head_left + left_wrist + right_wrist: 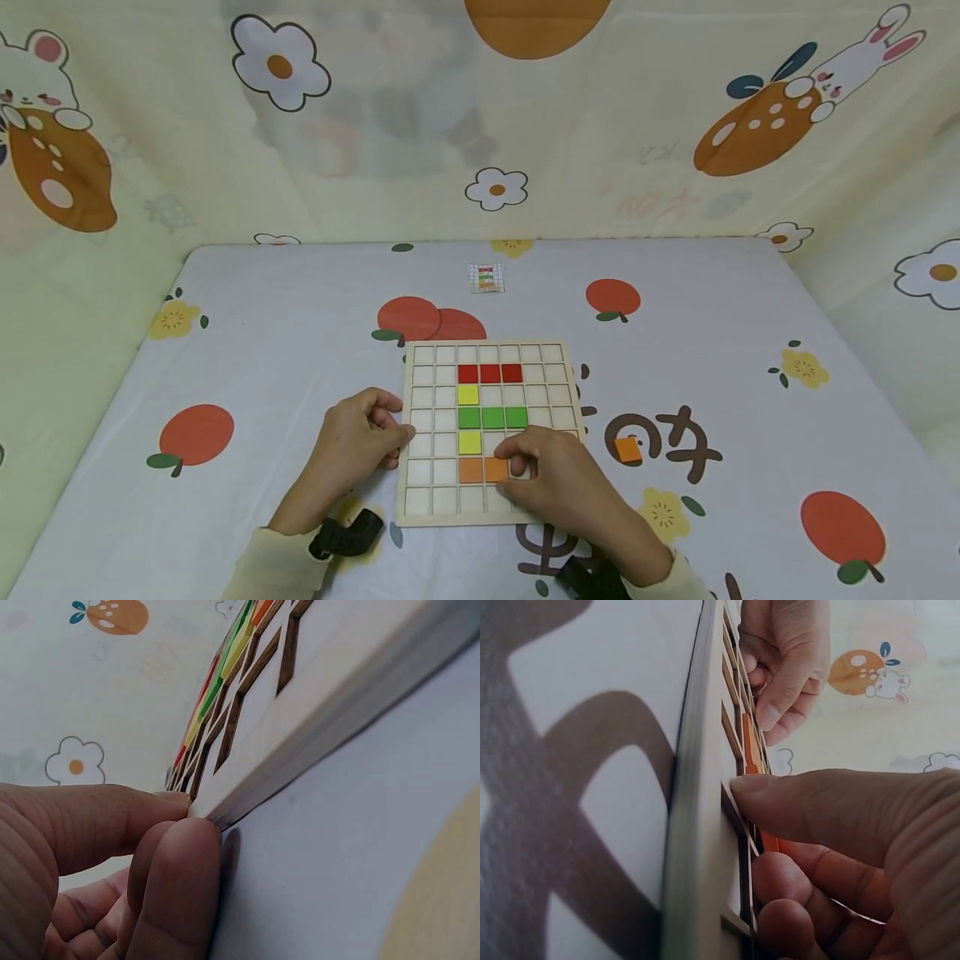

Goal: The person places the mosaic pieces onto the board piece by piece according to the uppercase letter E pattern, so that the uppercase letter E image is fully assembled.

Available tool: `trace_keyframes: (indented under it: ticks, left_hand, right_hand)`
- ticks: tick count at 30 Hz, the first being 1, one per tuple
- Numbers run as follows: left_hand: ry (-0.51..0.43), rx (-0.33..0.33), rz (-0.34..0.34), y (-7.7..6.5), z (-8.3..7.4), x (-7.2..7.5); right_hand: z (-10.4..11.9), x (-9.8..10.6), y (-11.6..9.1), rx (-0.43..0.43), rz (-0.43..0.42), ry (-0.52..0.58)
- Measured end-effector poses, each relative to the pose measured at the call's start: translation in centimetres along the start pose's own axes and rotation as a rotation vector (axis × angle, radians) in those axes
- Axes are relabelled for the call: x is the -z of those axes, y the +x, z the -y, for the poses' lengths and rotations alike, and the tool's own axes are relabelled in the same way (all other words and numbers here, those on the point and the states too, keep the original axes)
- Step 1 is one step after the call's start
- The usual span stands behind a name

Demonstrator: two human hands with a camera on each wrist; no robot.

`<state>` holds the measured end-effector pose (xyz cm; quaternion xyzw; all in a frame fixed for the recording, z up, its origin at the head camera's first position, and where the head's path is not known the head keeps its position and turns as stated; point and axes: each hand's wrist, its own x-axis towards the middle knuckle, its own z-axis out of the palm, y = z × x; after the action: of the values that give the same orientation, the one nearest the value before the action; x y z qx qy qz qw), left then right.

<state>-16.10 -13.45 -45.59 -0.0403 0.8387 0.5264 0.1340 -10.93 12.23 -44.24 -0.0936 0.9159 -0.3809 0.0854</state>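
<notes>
A pale wooden grid board [442, 497] lies on the cloth, holding red tiles [490, 373], yellow tiles [468, 395], green tiles [492, 417] and orange tiles [470, 471] in its cells. At the board's left edge, my left hand [360, 433] pinches the rim; the left wrist view has thumb and forefinger at its edge [300, 742]. My right hand [558, 475] reaches over the lower right part and pinches the right-hand orange tile [495, 470] between thumb and fingers. In the right wrist view the thumb touches the grid, and the fingers partly hide the tile.
One loose orange tile [628, 451] lies on the cloth right of the board. A small pattern card [486, 278] with coloured squares lies behind the board. The table is covered by a printed white cloth [285, 350], with a printed curtain [390, 167] behind.
</notes>
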Motion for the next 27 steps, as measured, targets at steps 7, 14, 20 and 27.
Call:
trace_keyframes:
  ticks: [7, 14, 20, 27]
  left_hand:
    - [0.007, -0.004, 0.0, 0.0, -0.02, 0.02]
    - [0.002, -0.006, 0.004, 0.02, 0.04, 0.05]
    - [-0.008, -0.007, 0.008, 0.05, 0.09, 0.06]
    - [-0.015, -0.011, 0.012, 0.09, 0.11, 0.13]
  right_hand:
    - [-0.08, -0.04, -0.01, 0.008, -0.004, 0.006]
    - [-0.08, 0.0, -0.05, 0.005, -0.002, 0.01]
    - [-0.05, -0.04, -0.08, -0.004, -0.003, 0.002]
    - [-0.02, 0.04, -0.02, 0.0, -0.006, -0.006]
